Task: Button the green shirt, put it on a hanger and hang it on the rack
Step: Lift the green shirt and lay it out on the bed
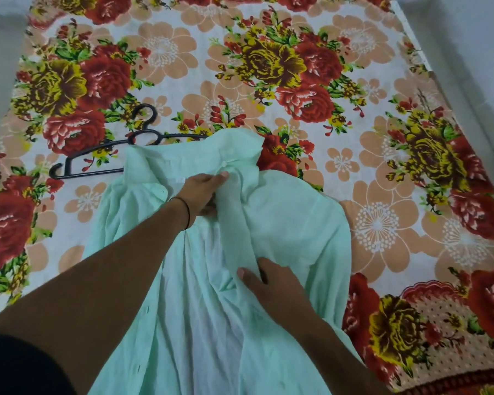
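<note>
Green shirt [291, 223] lies on the bed, over a floral sheet [382, 81], front open, collar at the far end; left hand [203, 192] pinches the front edge just below the collar, thumb on top; right hand [271, 283] grips the same strip of cloth lower down, fingers curled into a fold; black hanger [106, 155] lies flat at far left, one arm tucked under the collar; thin black band [187, 212] on the left wrist.
</note>
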